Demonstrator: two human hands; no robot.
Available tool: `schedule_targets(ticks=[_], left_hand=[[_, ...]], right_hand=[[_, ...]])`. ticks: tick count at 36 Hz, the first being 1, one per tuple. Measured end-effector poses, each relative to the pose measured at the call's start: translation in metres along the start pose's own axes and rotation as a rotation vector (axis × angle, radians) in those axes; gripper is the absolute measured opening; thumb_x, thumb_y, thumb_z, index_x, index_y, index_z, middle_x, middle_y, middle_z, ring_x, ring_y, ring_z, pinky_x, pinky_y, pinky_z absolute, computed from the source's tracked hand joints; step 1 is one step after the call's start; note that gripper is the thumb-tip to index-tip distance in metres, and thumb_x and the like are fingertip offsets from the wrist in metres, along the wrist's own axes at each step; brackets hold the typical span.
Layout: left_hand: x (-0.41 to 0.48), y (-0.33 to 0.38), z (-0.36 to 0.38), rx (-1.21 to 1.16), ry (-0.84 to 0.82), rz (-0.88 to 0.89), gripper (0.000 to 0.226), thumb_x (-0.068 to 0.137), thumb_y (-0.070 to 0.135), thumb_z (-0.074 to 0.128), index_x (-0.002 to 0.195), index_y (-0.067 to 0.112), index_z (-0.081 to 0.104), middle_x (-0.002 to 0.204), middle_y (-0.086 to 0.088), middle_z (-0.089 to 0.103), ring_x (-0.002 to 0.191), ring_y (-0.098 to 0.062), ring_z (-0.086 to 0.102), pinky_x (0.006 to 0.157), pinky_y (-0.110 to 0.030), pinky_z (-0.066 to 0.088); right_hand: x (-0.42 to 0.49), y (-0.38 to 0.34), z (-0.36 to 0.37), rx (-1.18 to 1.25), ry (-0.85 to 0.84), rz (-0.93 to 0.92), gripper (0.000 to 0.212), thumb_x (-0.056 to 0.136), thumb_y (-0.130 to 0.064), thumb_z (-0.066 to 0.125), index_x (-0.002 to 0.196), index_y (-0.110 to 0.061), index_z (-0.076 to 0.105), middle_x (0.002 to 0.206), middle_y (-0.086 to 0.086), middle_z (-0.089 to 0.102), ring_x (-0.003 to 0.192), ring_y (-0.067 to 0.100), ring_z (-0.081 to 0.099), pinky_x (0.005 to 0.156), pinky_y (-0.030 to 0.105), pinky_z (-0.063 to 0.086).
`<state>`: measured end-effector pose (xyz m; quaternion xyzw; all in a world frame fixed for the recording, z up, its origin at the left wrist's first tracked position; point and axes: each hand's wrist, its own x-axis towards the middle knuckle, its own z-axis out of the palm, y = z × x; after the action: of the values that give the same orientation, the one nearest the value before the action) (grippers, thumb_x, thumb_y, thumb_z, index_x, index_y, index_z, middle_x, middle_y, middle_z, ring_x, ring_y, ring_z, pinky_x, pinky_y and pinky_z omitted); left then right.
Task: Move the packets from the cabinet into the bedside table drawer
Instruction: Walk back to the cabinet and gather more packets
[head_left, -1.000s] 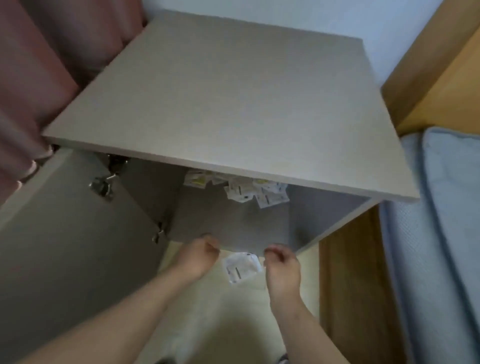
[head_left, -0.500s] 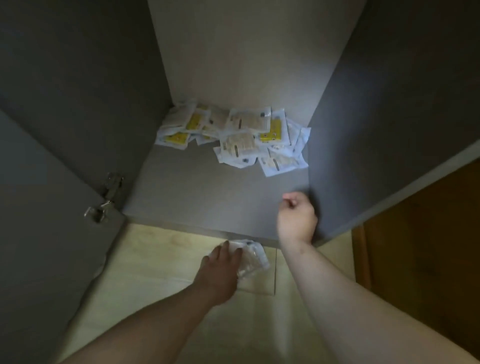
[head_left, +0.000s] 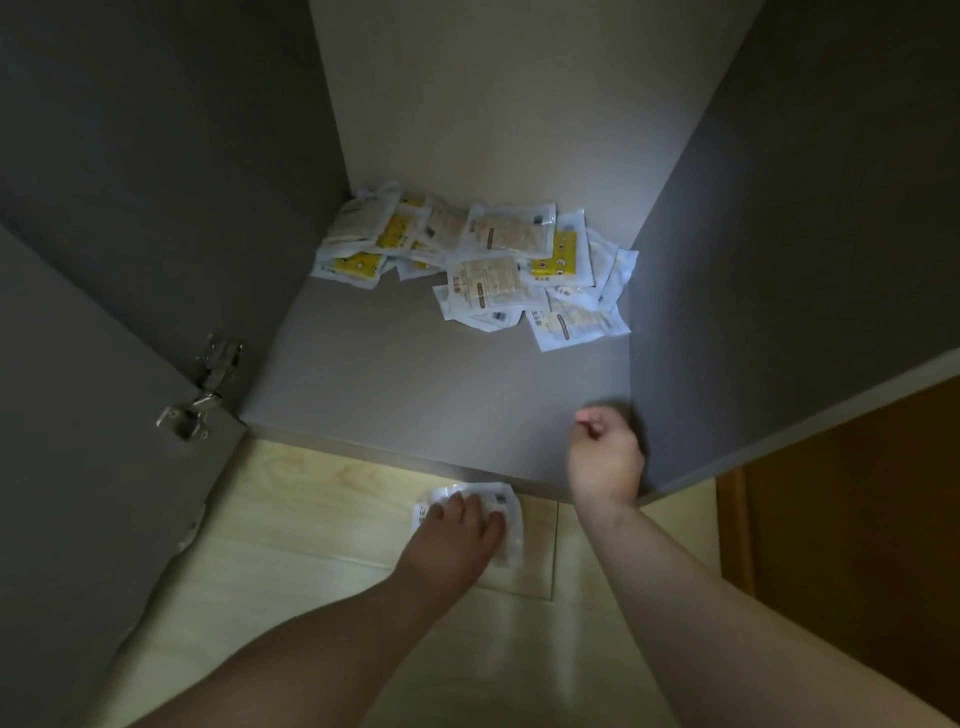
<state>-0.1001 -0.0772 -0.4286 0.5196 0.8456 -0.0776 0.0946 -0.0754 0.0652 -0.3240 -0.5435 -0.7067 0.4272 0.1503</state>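
— Where are the packets?

— Most of them lie in a loose pile (head_left: 467, 260) at the back of the cabinet (head_left: 415, 374), on its grey bottom shelf and up against the back wall. The pile runs from the left rear corner almost to the right wall. Some are white with yellow panels, some white with beige ones, and they overlap each other.

— And the one outside?

— A single white packet (head_left: 511, 530) is in front of the cabinet, low over the pale wooden floor (head_left: 311, 571). The left hand (head_left: 457, 530) is on top of it, fingers folded down over it, so the grip is clamped on that packet. I cannot tell whether the packet touches the floor.

— The other hand?

— The right hand (head_left: 605, 457) is at the front right corner of the bottom shelf, just beside the cabinet's right wall. Its grip is drawn together into a fist, with nothing visible inside it. It is well apart from the pile.

— Anything else?

— The cabinet door (head_left: 78, 467) stands open on the left, with its metal hinge (head_left: 202, 384) showing. A brown wooden panel (head_left: 857, 519) is on the right, outside the cabinet.
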Motion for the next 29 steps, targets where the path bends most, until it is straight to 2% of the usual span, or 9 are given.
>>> schedule_targets(ticks=[2,6,9,11,14,19,22,25,29], left_hand=[[0.001,0.003,0.001,0.012,0.056,-0.009,0.058,0.037,0.019,0.084,0.089,0.011,0.061,0.070,-0.013,0.067,0.057,-0.027,0.064,0.047,-0.029,0.050],[0.004,-0.009,-0.014,0.007,0.125,0.077,0.040,0.055,0.027,0.059,0.090,0.011,0.049,0.058,-0.005,0.062,0.045,-0.022,0.058,0.042,-0.021,0.044],[0.004,-0.027,-0.027,-0.058,0.093,0.081,0.032,0.063,0.026,0.035,0.070,0.018,0.066,0.050,-0.001,0.059,0.043,-0.017,0.058,0.038,-0.016,0.037],[-0.001,-0.038,-0.039,-0.103,-0.014,0.067,0.030,0.073,0.014,0.040,0.086,0.015,0.067,0.074,-0.005,0.067,0.068,-0.021,0.066,0.052,-0.021,0.046],[-0.006,-0.050,-0.048,-0.271,-0.164,0.046,0.038,0.093,0.007,0.040,0.128,0.017,0.049,0.126,-0.010,0.057,0.114,-0.027,0.054,0.088,-0.029,0.041],[-0.006,-0.075,-0.090,-0.701,0.034,0.028,0.026,0.088,0.023,0.056,0.109,0.008,0.061,0.109,-0.012,0.066,0.102,-0.025,0.061,0.082,-0.029,0.042],[0.004,-0.092,-0.113,-1.247,0.208,-0.244,0.016,0.090,0.013,0.062,0.105,0.013,0.059,0.098,-0.006,0.067,0.084,-0.015,0.062,0.074,-0.022,0.048],[0.030,-0.118,-0.110,-1.602,0.385,-0.679,0.020,0.093,0.012,0.057,0.112,0.006,0.058,0.100,-0.008,0.063,0.089,-0.022,0.061,0.068,-0.024,0.049],[0.042,-0.155,-0.074,-1.749,0.402,-1.285,0.037,0.092,0.018,0.058,0.124,0.000,0.056,0.125,-0.017,0.059,0.111,-0.032,0.058,0.089,-0.039,0.048]], right_hand=[[0.005,0.001,0.000,-0.009,0.001,0.019,0.024,0.090,-0.004,0.049,0.105,-0.009,0.068,0.105,0.017,0.068,0.101,0.033,0.061,0.083,0.029,0.044],[0.010,-0.006,0.002,0.014,0.012,0.014,0.024,0.089,-0.003,0.049,0.105,-0.008,0.067,0.108,0.017,0.068,0.103,0.033,0.060,0.083,0.028,0.043],[0.006,-0.008,0.006,0.024,-0.008,0.011,0.024,0.089,-0.003,0.050,0.106,-0.007,0.067,0.108,0.017,0.067,0.104,0.034,0.060,0.085,0.028,0.042],[0.004,-0.007,0.008,0.027,-0.025,0.008,0.023,0.089,-0.002,0.051,0.105,-0.006,0.066,0.107,0.018,0.067,0.104,0.034,0.060,0.087,0.028,0.042],[0.006,-0.006,0.009,0.026,-0.037,-0.002,0.023,0.089,-0.002,0.051,0.105,-0.006,0.066,0.108,0.017,0.067,0.104,0.034,0.060,0.088,0.027,0.041],[0.013,-0.010,0.014,0.056,-0.038,0.001,0.024,0.089,-0.003,0.051,0.108,-0.007,0.065,0.110,0.016,0.067,0.105,0.033,0.059,0.082,0.024,0.040],[0.016,-0.014,0.017,0.084,-0.040,0.024,0.025,0.090,-0.003,0.051,0.111,-0.006,0.063,0.112,0.017,0.066,0.105,0.033,0.059,0.083,0.026,0.041],[0.022,-0.024,0.023,0.064,-0.062,0.031,0.026,0.090,-0.005,0.052,0.115,-0.007,0.060,0.112,0.017,0.064,0.107,0.035,0.058,0.088,0.033,0.044],[0.032,-0.043,0.035,-0.332,-0.224,-0.329,0.034,0.090,-0.012,0.053,0.125,-0.012,0.055,0.119,0.013,0.056,0.111,0.032,0.053,0.091,0.032,0.042]])
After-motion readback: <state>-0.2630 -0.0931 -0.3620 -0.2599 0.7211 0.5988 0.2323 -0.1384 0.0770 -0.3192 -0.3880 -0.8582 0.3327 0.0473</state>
